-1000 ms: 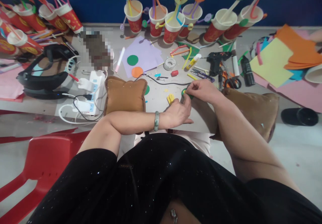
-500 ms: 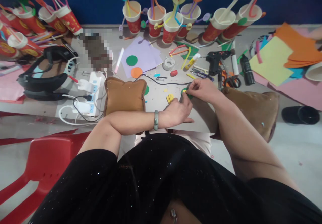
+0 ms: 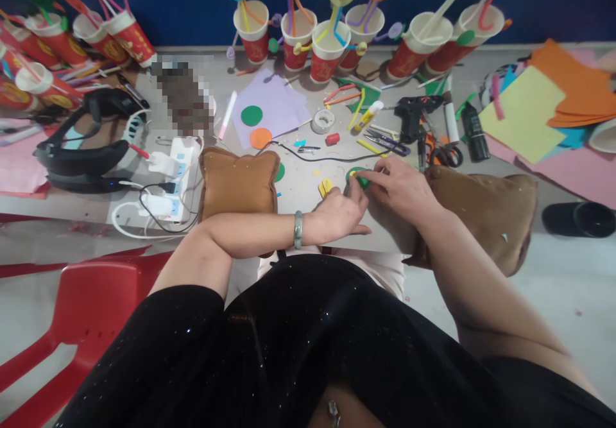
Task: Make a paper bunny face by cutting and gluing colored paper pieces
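A green paper circle with a small yellow piece on it lies on the table before me. My left hand, a bracelet at its wrist, touches the circle's near edge with a fingertip, its other fingers apart. From the right, my right hand reaches over the circle, its index finger stretched to the yellow piece. Just left of the circle sits a yellow object. Another green circle is partly under the brown cushion.
Behind my hands are a black cable, purple-handled scissors, a tape roll, a glue stick and a black glue gun. Red cups with paper faces stand at the back. Another cushion lies right, a power strip left.
My right hand has shifted slightly right and its pinch has opened, index finger now extended, showing more of the green circle. My left hand has hardly moved.
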Demonstrator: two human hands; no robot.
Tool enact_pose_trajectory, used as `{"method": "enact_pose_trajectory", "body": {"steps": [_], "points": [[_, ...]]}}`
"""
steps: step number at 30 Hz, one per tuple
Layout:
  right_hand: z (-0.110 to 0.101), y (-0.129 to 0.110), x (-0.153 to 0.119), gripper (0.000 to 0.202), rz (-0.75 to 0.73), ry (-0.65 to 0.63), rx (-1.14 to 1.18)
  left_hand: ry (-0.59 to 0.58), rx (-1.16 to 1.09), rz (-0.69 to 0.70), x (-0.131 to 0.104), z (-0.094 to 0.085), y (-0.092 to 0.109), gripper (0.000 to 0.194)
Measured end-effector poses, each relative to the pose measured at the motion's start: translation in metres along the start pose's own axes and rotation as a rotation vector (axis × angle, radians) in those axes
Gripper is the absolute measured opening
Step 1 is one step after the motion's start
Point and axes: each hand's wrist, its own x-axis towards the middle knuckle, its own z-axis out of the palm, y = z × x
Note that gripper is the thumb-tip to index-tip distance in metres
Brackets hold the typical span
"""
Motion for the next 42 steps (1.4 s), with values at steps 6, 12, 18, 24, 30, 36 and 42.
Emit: {"method": "enact_pose_trajectory", "body": {"steps": [6,12,18,24,30,36,42], "points": [[0.005,0.001,0.004,0.038,-0.022,-0.035,-0.107,0.010,0.018,0.000,0.000,0.000,0.000,0.086],[0.001,-0.003,0.006,0.037,-0.078,-0.040,-0.191,0.018,-0.008,-0.007,0.000,0.000,-0.001,0.083],[-0.005,-0.009,0.023,0.033,-0.012,0.014,0.039,0.029,0.025,-0.030,0.001,0.000,0.002,0.087],[-0.003,-0.037,0.068,0.025,0.026,-0.066,0.260,0.034,-0.012,0.006,0.000,-0.001,-0.001,0.075],[-0.004,-0.065,0.099,0.023,-0.020,-0.155,0.082,0.062,-0.053,0.041,-0.001,0.002,-0.004,0.064],[-0.009,-0.077,0.105,0.018,0.019,-0.243,0.005,0.069,0.008,0.057,-0.002,-0.002,-0.005,0.066],[-0.011,-0.083,0.102,0.024,0.039,-0.279,0.014,0.070,0.019,0.073,-0.002,-0.002,-0.005,0.064]]}}
